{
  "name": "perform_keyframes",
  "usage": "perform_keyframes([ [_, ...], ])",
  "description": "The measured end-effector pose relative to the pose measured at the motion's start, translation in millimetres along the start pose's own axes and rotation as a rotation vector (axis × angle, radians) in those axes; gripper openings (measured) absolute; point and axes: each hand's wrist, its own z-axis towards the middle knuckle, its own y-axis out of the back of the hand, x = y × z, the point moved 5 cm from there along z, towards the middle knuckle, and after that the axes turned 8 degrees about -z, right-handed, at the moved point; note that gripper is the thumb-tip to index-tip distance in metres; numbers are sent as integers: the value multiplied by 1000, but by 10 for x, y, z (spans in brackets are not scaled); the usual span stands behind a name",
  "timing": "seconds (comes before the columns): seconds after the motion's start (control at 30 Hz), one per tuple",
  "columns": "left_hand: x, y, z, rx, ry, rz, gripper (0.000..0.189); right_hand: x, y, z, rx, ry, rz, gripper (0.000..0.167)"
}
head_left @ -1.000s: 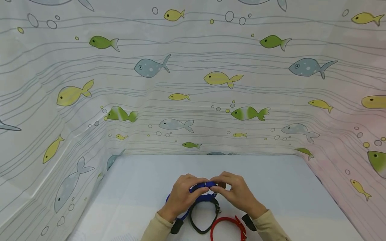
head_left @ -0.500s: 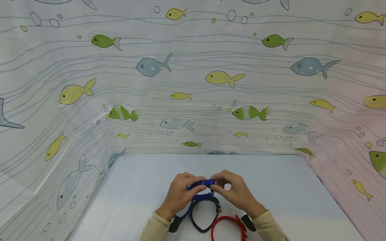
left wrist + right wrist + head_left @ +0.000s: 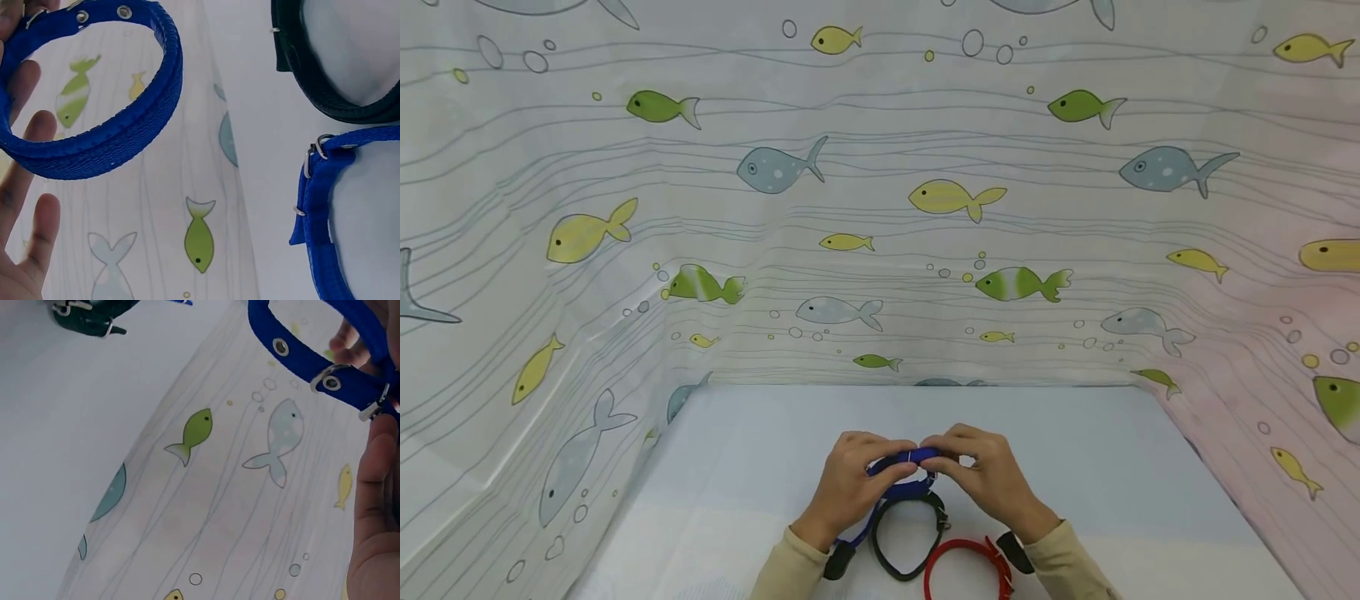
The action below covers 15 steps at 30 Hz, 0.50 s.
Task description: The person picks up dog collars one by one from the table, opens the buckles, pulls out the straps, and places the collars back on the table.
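A blue pet collar (image 3: 125, 147) with metal eyelets is held up as a closed loop between both hands. My left hand (image 3: 852, 479) pinches its band between thumb and fingers. Close beside it, my right hand (image 3: 983, 473) pinches the band at the metal buckle (image 3: 374, 407); in the right wrist view the strap end by the buckle is partly hidden by the fingers. Below the hands, a second blue collar (image 3: 322, 219) lies on the table, mostly covered by the left hand in the head view. Next to it is a dark green collar (image 3: 881, 552).
A red collar (image 3: 951, 546) lies at the near edge of the head view, right of the dark green one. The white table (image 3: 760, 425) is enclosed by fish-printed sheeting (image 3: 880, 283) at the back and sides. Black wrist cameras (image 3: 839, 560) sit near the sleeves.
Both hands stay close together on the collar with small finger shifts. The left hand has moved slightly left, and the right fingertips have slid along the band towards the left fingertips.
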Motion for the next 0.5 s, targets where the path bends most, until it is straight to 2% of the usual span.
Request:
perform_keyframes([
  [0.13,-5,20,9,-15,-10,-17,23,-19,4,-6,-27,-6,40,21],
  [0.33,-29,48,34,-22,-33,-29,23,-19,0,-12,-61,29,83,25],
  [0.5,-40,58,41,-23,-51,-31,22,-26,-9,-22,-19,-31,96,23],
])
